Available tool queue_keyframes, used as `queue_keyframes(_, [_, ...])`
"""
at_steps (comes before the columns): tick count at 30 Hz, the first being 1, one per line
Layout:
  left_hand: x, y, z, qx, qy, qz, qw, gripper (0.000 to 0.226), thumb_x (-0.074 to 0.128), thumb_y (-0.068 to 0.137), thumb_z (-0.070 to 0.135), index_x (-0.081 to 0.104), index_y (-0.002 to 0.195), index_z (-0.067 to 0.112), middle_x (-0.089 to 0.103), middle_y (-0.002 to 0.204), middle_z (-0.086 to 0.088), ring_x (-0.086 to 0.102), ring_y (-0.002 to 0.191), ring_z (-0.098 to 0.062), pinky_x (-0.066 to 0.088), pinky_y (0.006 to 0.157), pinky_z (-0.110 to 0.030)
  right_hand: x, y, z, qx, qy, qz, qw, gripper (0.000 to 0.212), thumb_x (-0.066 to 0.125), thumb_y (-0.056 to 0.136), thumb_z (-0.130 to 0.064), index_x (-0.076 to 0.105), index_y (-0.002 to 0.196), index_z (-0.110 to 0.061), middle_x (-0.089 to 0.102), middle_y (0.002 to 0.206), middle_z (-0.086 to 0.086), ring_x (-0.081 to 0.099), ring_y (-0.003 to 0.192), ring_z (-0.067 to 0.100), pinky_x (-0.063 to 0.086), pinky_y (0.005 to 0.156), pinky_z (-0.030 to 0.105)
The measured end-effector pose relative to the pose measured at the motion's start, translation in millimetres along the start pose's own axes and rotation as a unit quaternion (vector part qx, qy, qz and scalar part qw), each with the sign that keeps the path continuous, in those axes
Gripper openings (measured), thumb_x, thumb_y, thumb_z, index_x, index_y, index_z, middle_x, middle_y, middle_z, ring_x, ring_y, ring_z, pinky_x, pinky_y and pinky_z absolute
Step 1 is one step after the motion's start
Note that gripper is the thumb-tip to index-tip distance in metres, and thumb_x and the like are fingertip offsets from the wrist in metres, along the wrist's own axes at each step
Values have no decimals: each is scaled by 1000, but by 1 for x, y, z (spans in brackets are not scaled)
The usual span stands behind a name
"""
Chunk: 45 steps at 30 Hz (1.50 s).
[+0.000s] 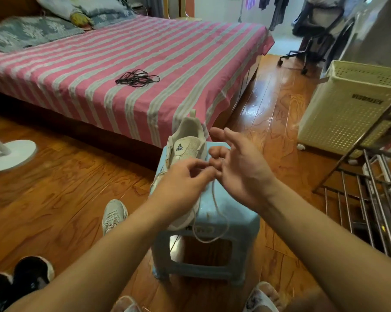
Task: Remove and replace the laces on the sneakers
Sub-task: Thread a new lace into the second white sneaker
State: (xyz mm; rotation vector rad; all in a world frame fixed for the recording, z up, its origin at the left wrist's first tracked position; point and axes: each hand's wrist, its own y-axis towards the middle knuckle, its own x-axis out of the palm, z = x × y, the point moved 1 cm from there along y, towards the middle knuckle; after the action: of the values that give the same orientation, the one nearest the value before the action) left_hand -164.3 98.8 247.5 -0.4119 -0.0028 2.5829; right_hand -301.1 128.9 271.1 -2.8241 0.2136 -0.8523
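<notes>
my left hand [185, 183] has its fingers curled in, pinching the white lace [214, 212] just over the middle of the sneaker [185, 145]. my right hand [237, 167] sits right beside it, palm turned toward the left hand, thumb and forefinger spread and straight; the lower fingers bend in toward the lace, but i cannot tell whether they grasp it. from the pinch the lace drops down in a slack loop over the front edge of the pale blue stool [212, 251], just below centre of the frame.

the sneaker lies on top of the stool, heel pointing away toward the bed [122, 70], tongue logo facing up. a second sneaker [113, 216] rests on the wood floor [55, 199] left of the stool, near my left forearm. on the pink-and-grey striped bedcover, above centre, lies a bundle of black laces [137, 78], well apart from the shoe. at the right edge stand a cream laundry basket [345, 113] and a metal rack [370, 199]; at the far left, a white fan base [12, 155]; at the lower left, dark shoes [25, 275].
</notes>
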Motion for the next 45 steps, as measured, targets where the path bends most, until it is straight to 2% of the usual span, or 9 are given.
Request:
queue_keyframes(4, [20, -4, -3, -46, -131, -31, 990, 16, 59, 103, 23, 69, 101, 11, 73, 77, 0, 66, 68, -14, 46, 59, -24, 3, 2, 6, -54, 122, -1, 991, 38, 41, 90, -4, 51, 126, -9, 47, 78, 3, 40, 67, 12, 31, 63, 26])
queue_keyframes(8, [15, -2, -2, -61, -136, 14, 989, 27, 46, 109, 19, 63, 94, 3, 71, 69, -11, 62, 54, -17, 42, 50, -24, 1, 5, 7, -82, 20, 31, 996, 24, 44, 100, -3, 57, 118, -12, 68, 103, 8, 65, 99, 19, 52, 89, 26])
queue_keyframes(13, [21, -5, -2, -6, -102, 60, 993, 26, 45, 108, 14, 67, 95, 8, 70, 68, -19, 65, 54, -30, 46, 45, -30, -6, -5, 29, -19, -159, 13, 987, 30, 54, 103, -25, 68, 109, 1, 60, 77, 24, 46, 59, 35, 45, 44, 33])
queue_keyframes(17, [18, -2, -3, 58, 55, 64, 995, 23, 54, 101, 17, 76, 94, 19, 74, 76, -3, 70, 67, -19, 53, 56, -37, -11, 2, 27, -48, -123, 91, 987, 20, 54, 102, -14, 71, 98, -6, 70, 81, 11, 64, 68, 26, 51, 51, 28])
queue_keyframes(19, [0, 5, -4, 96, 207, 130, 965, 21, 58, 94, 24, 78, 93, 26, 73, 83, 5, 65, 78, -16, 52, 66, -36, -25, 14, 20, -94, -281, 139, 945, 23, 54, 102, -13, 73, 91, -10, 66, 71, 3, 63, 64, 17, 50, 57, 27])
queue_keyframes(22, [-31, 21, -12, 100, 352, 197, 909, 19, 62, 93, 25, 77, 104, 29, 63, 104, 3, 51, 104, -22, 48, 90, -41, -35, 27, 18, -91, -617, 84, 777, 28, 53, 102, -21, 76, 88, -16, 57, 64, -9, 54, 63, 14, 39, 62, 30])
queue_keyframes(26, [-43, 40, -22, 91, 393, 138, 905, 14, 74, 88, 35, 78, 99, 42, 50, 108, 5, 42, 113, -26, 38, 93, -41, -25, 26, 28, -70, -723, 35, 686, 28, 50, 103, -29, 73, 90, -20, 55, 71, -9, 53, 77, 18, 37, 67, 32])
queue_keyframes(37, [-37, 47, -28, 132, 407, 106, 897, 15, 78, 85, 47, 77, 100, 49, 41, 109, 12, 35, 111, -17, 20, 85, -31, -17, 36, 33, -79, -714, 56, 693, 28, 50, 101, -28, 65, 78, -23, 70, 94, 6, 60, 91, 25, 49, 78, 38])
queue_keyframes(45, [-43, 47, -26, 223, 402, 105, 882, 6, 80, 83, 33, 81, 89, 35, 54, 99, 8, 53, 95, -22, 44, 80, -41, -19, 32, 6, -180, -750, 12, 636, 44, 65, 92, -46, 52, 131, -30, 52, 97, -12, 50, 88, 10, 48, 83, 35])
